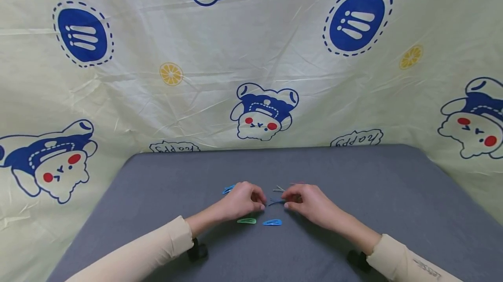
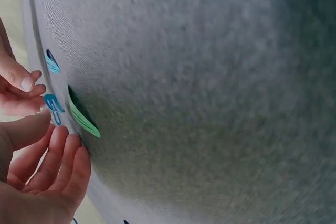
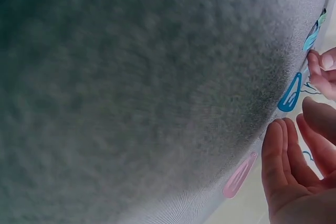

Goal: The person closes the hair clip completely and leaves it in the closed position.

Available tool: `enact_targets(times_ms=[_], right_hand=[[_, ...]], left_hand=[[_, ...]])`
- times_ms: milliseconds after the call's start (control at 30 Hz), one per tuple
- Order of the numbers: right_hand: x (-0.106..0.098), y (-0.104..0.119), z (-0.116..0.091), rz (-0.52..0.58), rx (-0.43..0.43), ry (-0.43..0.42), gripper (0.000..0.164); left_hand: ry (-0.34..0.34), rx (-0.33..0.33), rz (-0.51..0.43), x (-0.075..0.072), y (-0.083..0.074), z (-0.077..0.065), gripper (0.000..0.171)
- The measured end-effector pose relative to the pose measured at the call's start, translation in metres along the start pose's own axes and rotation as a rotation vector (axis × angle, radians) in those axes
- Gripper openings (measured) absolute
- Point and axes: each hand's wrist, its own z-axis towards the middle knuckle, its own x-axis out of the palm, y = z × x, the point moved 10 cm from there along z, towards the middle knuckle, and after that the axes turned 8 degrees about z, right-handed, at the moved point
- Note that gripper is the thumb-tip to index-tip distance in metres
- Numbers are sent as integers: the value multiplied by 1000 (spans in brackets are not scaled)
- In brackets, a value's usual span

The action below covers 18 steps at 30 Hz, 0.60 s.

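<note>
In the head view, a dark blue snap hair clip (image 1: 277, 202) lies on the cloth between the fingertips of my left hand (image 1: 245, 197) and right hand (image 1: 308, 201). The right fingertips are right at its end. Both hands have loosely bent fingers, with a gap between thumb and fingers and nothing held. A green hair clip (image 1: 246, 221) lies just below the left hand, beside a bright blue hair clip (image 1: 272, 222). Another blue clip (image 1: 228, 189), partly hidden, shows behind the left hand. The right wrist view also shows a pink hair clip (image 3: 240, 175) by the right fingers.
A pale greenish clip (image 1: 278, 189) lies beyond the hands. Grey cloth covers the table (image 1: 177, 177), whose far edge meets a hanging cream curtain (image 1: 212, 46) printed with cartoon figures. Dark wrist bands (image 1: 198, 250) sit under both sleeves' cuffs.
</note>
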Motion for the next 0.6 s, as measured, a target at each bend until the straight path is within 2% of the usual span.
enact_targets(times_ms=[600], right_hand=[[8,-7,14,-30,-27,30,11]], left_hand=[[18,-20,-41,2,15,10,10]])
